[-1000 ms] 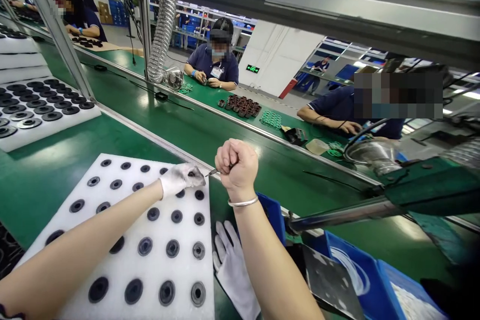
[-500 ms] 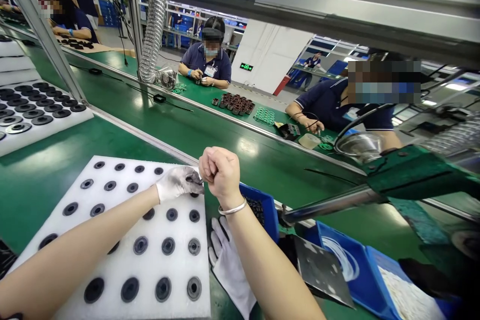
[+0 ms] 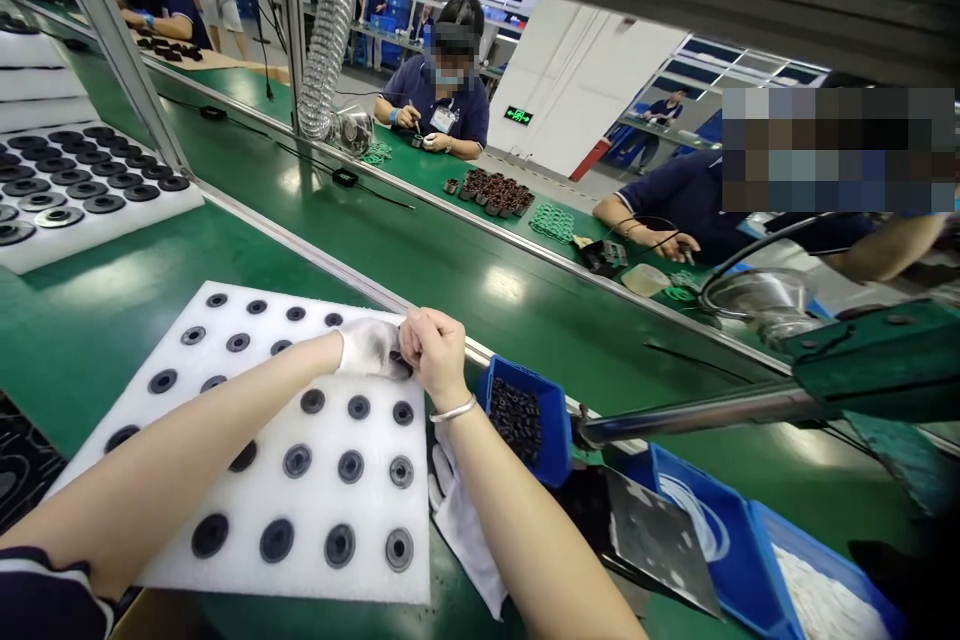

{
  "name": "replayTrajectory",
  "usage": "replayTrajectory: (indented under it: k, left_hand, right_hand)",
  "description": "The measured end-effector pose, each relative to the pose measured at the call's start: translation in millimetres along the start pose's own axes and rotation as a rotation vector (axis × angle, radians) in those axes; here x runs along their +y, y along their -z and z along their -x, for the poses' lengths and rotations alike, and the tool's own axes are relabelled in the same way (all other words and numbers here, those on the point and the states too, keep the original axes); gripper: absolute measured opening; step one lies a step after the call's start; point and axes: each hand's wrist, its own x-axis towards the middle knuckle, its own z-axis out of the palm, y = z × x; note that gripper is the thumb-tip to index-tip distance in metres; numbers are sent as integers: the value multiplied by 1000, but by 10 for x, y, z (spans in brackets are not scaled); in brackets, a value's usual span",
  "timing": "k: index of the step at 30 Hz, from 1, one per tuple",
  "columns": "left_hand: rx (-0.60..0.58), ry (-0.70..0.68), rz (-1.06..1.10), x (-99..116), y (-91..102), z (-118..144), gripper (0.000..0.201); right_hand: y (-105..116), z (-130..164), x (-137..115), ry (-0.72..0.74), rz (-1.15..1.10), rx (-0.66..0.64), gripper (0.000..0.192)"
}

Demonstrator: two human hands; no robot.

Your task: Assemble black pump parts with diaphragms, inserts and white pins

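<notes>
Over the far right corner of the white foam tray (image 3: pixel 247 510), our gloved left hand (image 3: pixel 369 348) and bare right hand (image 3: pixel 431 352) touching, both curled shut, what they pinch we cannot tell, blue bin (image 3: pixel 559 440) just beside the tray.

Foam tray (image 3: pixel 187 480) lies left of parts bin (image 3: pixel 551 420), apparently apart.

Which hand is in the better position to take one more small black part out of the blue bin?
Probably the right hand. The blue bin lies just to its right beside that wrist, and it is bare. The gloved left hand sits over the white foam tray, farther from the bin.
</notes>
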Motion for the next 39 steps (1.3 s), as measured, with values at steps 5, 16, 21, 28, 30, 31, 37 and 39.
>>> replayTrajectory:
  k: [5, 16, 21, 28, 30, 31, 37, 39]
  left_hand:
    - [34, 215, 340, -33, 332, 159, 25]
    - [312, 493, 958, -96, 355, 216, 29]
    - [388, 501, 977, -53, 299, 204, 39]
    - [326, 459, 1095, 14, 153, 188, 58]
    - [266, 464, 1099, 50, 74, 175, 57]
    - [236, 465, 1100, 76, 31, 168, 56]
    - [110, 432, 1022, 297, -149, 165, 63]
    - [81, 417, 984, 365, -144, 178, 65]
  right_hand:
    - [11, -60, -36, -115, -32, -115, 49]
    - [-1, 36, -9, -118, -23, -166, 49]
    - [-145, -47, -387, 6, -9, -132, 52]
    - [-196, -78, -895, 91, -153, 87, 48]
    - [-157, -38, -929, 110, -203, 164, 47]
    - [-141, -16, -944, 123, -222, 191, 47]
    - [-160, 67, -1030, 197, -251, 231, 48]
    - [-185, 76, -1026, 190, -270, 214, 49]
